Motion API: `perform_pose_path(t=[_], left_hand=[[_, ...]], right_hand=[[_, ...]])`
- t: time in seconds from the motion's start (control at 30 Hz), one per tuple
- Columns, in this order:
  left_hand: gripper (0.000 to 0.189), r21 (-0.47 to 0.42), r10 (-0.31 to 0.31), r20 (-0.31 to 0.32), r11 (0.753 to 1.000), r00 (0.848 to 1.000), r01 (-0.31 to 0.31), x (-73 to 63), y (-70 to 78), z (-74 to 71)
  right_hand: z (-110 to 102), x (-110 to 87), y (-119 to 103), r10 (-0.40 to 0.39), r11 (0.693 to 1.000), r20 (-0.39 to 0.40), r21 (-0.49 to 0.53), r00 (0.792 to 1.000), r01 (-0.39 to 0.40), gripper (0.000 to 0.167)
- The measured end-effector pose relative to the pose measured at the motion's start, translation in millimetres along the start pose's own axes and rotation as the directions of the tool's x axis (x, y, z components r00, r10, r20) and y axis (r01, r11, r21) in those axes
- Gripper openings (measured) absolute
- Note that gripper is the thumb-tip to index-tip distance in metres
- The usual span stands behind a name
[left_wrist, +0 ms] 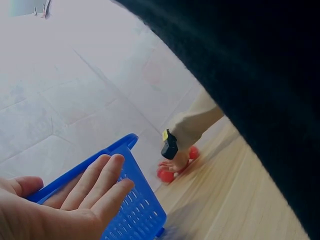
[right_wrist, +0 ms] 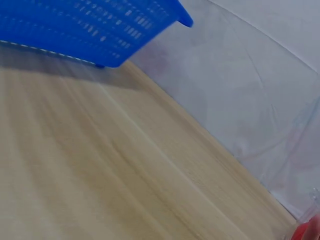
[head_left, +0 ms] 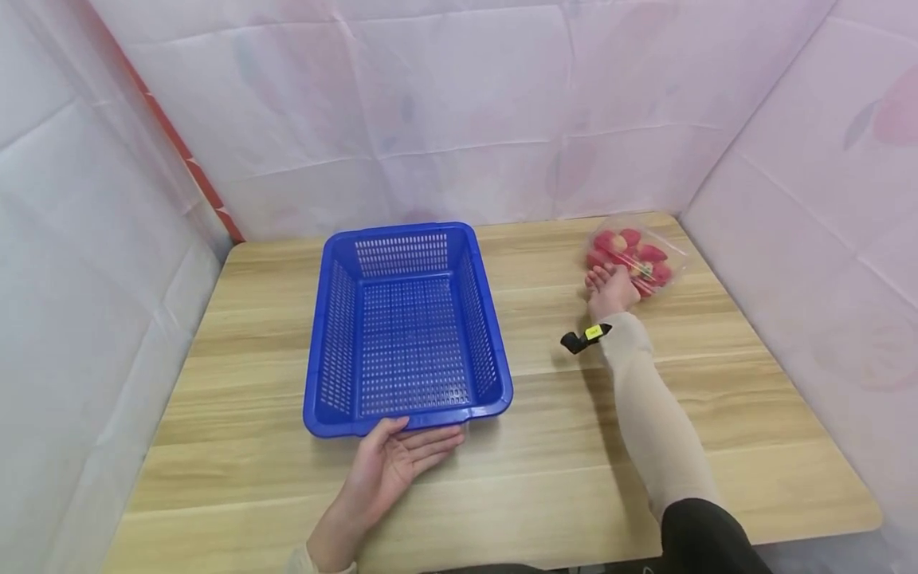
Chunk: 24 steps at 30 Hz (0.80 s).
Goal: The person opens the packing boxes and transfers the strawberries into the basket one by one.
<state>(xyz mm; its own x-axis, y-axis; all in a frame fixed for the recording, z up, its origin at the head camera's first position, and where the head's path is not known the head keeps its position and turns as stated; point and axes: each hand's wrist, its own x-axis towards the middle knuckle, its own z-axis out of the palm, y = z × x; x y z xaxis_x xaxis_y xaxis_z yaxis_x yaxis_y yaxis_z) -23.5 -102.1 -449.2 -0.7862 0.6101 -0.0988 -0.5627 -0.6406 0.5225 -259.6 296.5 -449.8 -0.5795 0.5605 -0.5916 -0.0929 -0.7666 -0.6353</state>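
In the head view, my left hand point(head_left: 390, 462) is at the near rim of a blue perforated plastic basket point(head_left: 409, 417). Its thumb lies over the rim and its fingers extend below it; the left wrist view shows the rim between thumb and fingers. My right hand point(head_left: 613, 291) is at the near left side of a clear plastic bag point(head_left: 674, 243) holding several red fruits point(head_left: 650, 253), perhaps strawberries. Its fingers look loosely bent, palm turned up, against the bag. In the right wrist view only a corner of the bag with a red fruit point(right_wrist: 309, 230) shows; the hand itself is out of sight.
The basket stands left of centre on a wooden table point(head_left: 545, 478); its perforated floor is bare. Pale printed cloth walls point(head_left: 459, 96) enclose the table at the back and both sides. A black wrist camera mount point(head_left: 574, 343) juts left from the right wrist.
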Motion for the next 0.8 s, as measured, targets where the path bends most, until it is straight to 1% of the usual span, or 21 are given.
perform_pose_path(t=[0.23, 0.37, 0.47, 0.63, 0.7, 0.8], left_hand=[[0.042, 0.018, 0.007, 0.013, 1.000, 1.000, -0.007, 0.7, -0.1, 0.3], [0.042, 0.022, 0.011, 0.009, 1.000, 1.000, -0.011, 0.7, -0.1, 0.9], [0.042, 0.028, 0.014, 0.015, 1.000, 1.000, -0.014, 0.8, -0.3, 1.1], [0.043, 0.036, 0.019, 0.017, 0.999, 1.000, -0.019, 0.7, -0.4, 1.8], [0.043, 0.037, 0.021, 0.013, 0.999, 1.000, -0.021, 0.4, -0.5, 2.1], [0.044, 0.039, 0.025, 0.015, 0.999, 1.000, -0.025, 0.3, -0.3, 2.4]], right_hand=[[-16.3, -16.0, 3.6, 0.058, 0.995, 0.069, -0.087, 0.996, -0.052, 0.015], [-28.2, -29.2, 7.6, 0.098, 0.987, 0.131, -0.141, 0.987, -0.079, 0.012], [-38.1, -40.4, 9.3, 0.129, 0.976, 0.197, -0.199, 0.972, -0.089, 0.015], [-55.0, -56.8, 12.1, 0.173, 0.952, 0.310, -0.295, 0.935, -0.079, 0.025], [-61.3, -62.9, 13.5, 0.186, 0.944, 0.343, -0.324, 0.921, -0.071, 0.028], [-69.1, -72.7, 14.6, 0.199, 0.935, 0.371, -0.350, 0.907, -0.062, 0.032]])
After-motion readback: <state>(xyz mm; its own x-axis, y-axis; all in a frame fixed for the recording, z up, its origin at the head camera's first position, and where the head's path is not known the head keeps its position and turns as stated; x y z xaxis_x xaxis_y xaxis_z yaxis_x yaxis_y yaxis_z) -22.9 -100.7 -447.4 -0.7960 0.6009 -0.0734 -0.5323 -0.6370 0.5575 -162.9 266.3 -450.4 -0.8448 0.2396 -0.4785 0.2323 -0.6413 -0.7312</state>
